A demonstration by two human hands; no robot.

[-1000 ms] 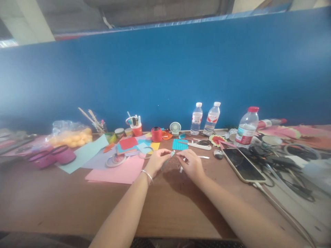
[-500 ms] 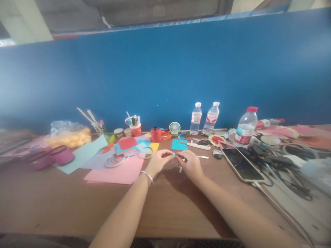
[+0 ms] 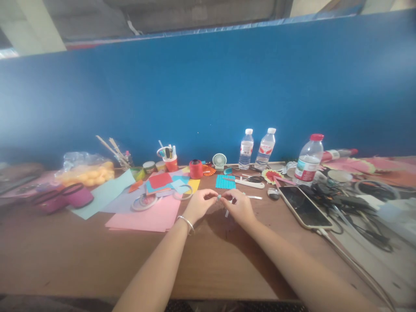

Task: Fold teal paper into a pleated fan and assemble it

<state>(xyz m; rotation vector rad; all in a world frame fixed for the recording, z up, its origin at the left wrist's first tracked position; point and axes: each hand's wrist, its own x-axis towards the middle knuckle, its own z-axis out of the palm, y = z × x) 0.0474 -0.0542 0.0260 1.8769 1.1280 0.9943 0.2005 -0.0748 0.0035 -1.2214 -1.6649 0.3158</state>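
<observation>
The left hand [image 3: 200, 205] and right hand [image 3: 239, 207] are bare; a thin, rounded silver-coloured bangle [image 3: 187, 221] circles the left wrist [image 3: 183, 224].

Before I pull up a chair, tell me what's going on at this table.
A person's left hand and right hand meet at their fingertips around a small pale green piece, held above the brown table. Pink sheets lie to the left of the hands, and a phone with a cable plugged in lies to the right. Beyond the hands lies a ridged blue piece.
</observation>
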